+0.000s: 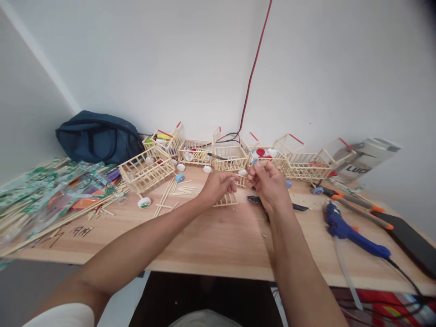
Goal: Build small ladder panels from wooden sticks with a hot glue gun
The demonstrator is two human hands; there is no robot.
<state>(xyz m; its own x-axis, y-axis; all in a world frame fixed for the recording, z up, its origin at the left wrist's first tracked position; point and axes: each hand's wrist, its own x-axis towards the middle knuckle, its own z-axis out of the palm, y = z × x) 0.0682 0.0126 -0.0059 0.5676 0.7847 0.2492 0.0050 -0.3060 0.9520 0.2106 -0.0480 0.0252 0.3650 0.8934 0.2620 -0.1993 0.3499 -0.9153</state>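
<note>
My left hand [222,187] is closed, its fingers curled above the middle of the wooden table [221,245]. Just to its right, my right hand [267,181] is also closed, fingertips pinched together. Whatever either hand holds is too small to make out. Below and between them lies a small slatted stick frame [227,200], partly hidden by my left hand. A black cutter [300,207] lies partly behind my right wrist. Behind the hands stand several carts of thin sticks, among them one with a black pen-like item across it [230,158] and one holding bottle caps [260,152].
Cut sticks [184,190] and a larger cart [148,171] lie left, beside plastic wrappers [68,186] and a blue bag [100,138]. At right are a blue glue gun [354,236], orange-handled pliers [363,209], and a black phone-like object [408,243].
</note>
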